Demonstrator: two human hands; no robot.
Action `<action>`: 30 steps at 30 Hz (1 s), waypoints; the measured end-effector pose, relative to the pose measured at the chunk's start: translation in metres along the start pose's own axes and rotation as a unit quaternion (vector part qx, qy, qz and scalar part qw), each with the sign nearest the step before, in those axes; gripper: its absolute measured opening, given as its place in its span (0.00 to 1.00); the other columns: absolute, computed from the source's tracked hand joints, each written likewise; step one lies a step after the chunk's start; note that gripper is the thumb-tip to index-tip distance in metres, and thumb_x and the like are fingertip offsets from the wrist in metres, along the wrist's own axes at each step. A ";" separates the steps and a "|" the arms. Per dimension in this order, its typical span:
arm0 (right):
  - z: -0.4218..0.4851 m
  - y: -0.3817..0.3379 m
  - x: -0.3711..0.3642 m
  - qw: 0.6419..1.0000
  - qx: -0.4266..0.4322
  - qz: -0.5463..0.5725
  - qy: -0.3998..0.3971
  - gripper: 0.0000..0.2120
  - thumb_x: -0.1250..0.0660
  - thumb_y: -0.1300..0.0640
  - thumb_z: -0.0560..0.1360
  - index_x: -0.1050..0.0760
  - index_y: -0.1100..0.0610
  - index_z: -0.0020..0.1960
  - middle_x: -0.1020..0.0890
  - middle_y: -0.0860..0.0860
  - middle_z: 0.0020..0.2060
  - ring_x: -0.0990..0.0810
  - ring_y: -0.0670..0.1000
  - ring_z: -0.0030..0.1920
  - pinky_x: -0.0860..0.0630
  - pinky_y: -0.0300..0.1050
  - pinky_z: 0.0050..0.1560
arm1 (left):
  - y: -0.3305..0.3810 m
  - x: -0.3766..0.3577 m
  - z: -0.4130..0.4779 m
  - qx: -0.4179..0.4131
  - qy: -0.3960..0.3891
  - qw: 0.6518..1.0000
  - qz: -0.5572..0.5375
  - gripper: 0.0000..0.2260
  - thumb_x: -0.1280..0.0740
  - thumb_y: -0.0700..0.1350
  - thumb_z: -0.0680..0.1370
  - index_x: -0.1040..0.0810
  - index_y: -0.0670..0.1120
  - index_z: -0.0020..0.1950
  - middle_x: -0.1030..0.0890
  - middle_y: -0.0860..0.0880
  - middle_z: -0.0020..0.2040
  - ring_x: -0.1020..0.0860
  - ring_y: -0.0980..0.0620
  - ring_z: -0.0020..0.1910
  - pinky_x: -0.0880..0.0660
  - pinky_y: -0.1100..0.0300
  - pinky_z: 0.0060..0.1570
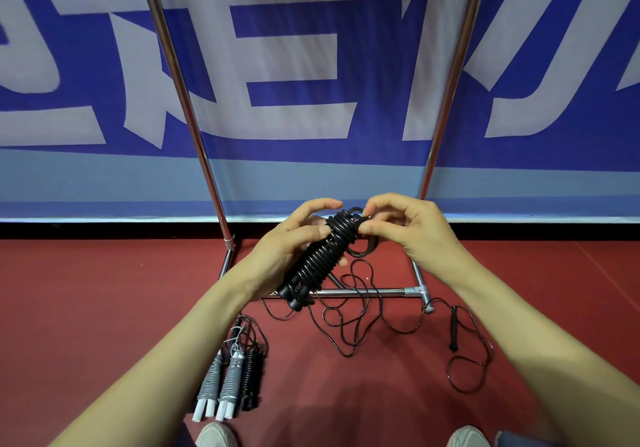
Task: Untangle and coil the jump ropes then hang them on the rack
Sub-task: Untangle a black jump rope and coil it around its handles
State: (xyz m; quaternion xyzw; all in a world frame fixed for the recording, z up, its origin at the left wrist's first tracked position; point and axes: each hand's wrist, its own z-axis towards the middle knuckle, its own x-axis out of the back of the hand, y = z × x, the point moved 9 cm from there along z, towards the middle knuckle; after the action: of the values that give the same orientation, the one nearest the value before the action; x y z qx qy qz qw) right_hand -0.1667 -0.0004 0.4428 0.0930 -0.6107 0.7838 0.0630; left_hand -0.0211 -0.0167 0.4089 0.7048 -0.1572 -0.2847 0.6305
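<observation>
A black jump rope [320,256], its cord wound tightly round both handles, is held above the floor in front of me. My left hand [287,238] grips the wound bundle from the left. My right hand [405,228] pinches the loose end loop of the cord at the bundle's top. Behind it stands the chrome rack [372,293], with two uprights and a low crossbar. A loose black rope [360,322] lies tangled on the red floor below the crossbar, one handle [453,329] off to the right.
Three coiled ropes [228,381], two grey with white handles and one black, lie on the floor at lower left. A blue and white banner [311,100] stands behind the rack. My two shoes [216,436] show at the bottom edge.
</observation>
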 end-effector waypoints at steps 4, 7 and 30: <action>-0.003 0.008 -0.003 0.996 -0.034 0.075 0.027 0.06 0.25 0.61 0.67 0.22 0.54 0.39 0.20 0.50 0.29 0.22 0.47 0.33 0.24 0.39 0.41 | -0.004 -0.003 0.000 0.024 -0.022 0.999 0.007 0.18 0.37 0.43 0.73 0.24 0.48 0.63 0.18 0.44 0.53 0.17 0.43 0.42 0.23 0.51 0.52; -0.007 0.017 -0.009 0.984 -0.077 0.158 0.036 0.08 0.26 0.55 0.62 0.22 0.54 0.39 0.22 0.56 0.34 0.23 0.48 0.32 0.21 0.42 0.39 | -0.006 -0.007 0.000 0.028 -0.038 0.999 -0.013 0.19 0.38 0.42 0.73 0.25 0.45 0.65 0.17 0.44 0.52 0.17 0.45 0.42 0.22 0.56 0.47; -0.011 0.038 -0.007 0.969 -0.211 0.126 0.017 0.06 0.34 0.67 0.76 0.24 0.57 0.49 0.20 0.59 0.45 0.17 0.53 0.44 0.18 0.50 0.43 | 0.001 -0.018 0.003 -0.122 -0.002 0.947 0.299 0.18 0.36 0.42 0.75 0.26 0.56 0.64 0.26 0.58 0.51 0.25 0.53 0.56 0.30 0.63 0.60</action>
State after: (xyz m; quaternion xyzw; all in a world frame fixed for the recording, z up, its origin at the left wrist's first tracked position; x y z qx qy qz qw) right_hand -0.1690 0.0009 0.4027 -0.0133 -0.7678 0.6405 -0.0073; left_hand -0.0371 -0.0091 0.4139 0.5431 -0.3257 -0.1016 0.7673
